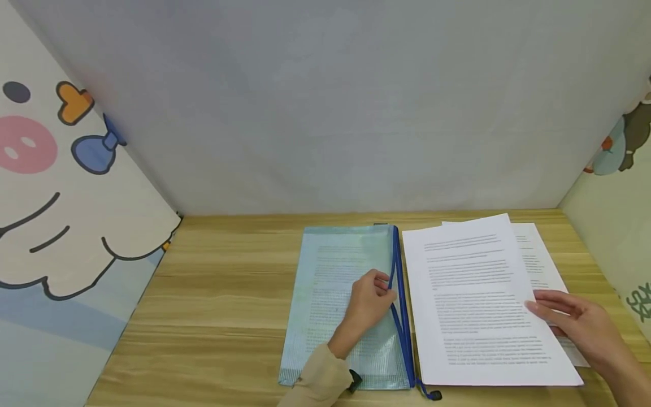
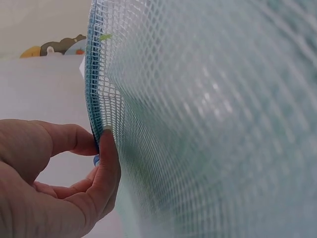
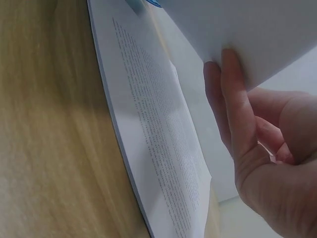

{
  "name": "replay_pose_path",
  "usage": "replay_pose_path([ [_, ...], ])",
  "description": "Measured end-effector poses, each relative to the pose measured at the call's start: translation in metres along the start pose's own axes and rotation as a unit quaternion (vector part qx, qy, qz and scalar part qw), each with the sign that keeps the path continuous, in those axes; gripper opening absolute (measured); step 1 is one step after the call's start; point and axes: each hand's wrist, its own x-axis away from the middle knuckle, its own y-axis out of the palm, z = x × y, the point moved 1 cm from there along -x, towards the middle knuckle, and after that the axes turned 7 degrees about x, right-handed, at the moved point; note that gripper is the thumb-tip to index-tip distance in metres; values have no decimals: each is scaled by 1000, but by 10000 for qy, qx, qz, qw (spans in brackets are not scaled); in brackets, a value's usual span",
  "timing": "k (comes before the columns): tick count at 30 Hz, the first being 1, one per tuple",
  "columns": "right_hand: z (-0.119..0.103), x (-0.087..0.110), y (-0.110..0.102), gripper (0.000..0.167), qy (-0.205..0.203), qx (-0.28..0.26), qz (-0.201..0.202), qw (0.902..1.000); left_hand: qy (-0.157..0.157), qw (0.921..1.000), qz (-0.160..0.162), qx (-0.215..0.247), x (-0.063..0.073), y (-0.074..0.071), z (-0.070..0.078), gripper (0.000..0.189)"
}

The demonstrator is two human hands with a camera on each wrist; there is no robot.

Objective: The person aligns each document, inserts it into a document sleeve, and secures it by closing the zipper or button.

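One bench carries the mesh pouch, zipped side facing the top paper just right of the pouch; the lower paper pokes out farther right. Your right hand pinches the top paper's raised edge between fingers, probably to free it. Your left hand pinches the pouch's zipped edge, seemingly to part its mouth. The zip pull lies at the pouch's near right corner.
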Motion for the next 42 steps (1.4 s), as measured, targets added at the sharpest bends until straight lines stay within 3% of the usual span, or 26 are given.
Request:
replay_pose_path([
  [3,-3,-1,0,16,-53,175,-105,9998,0,10000,1,44,0,-2,-2,21],
  [8,-8,-5,2,31,-259,434,-168,9986,75,10000,42,12,0,-4,-2,22],
  [14,-14,-10,5,38,-500,425,-207,9976,129,9999,27,52,2,-6,0,22],
  [26,-25,-17,14,60,-368,485,-228,9979,173,9997,-99,140,3,-13,4,23],
  [32,-28,-18,21,47,-250,101,-172,9995,71,9998,-122,140,3,-15,6,25],
  [37,-30,-17,23,17,-415,-221,-71,9989,122,9997,-88,166,4,-16,8,25],
  [42,-31,-15,29,18,-411,-537,-36,9977,159,9998,-21,156,3,-16,9,24],
])
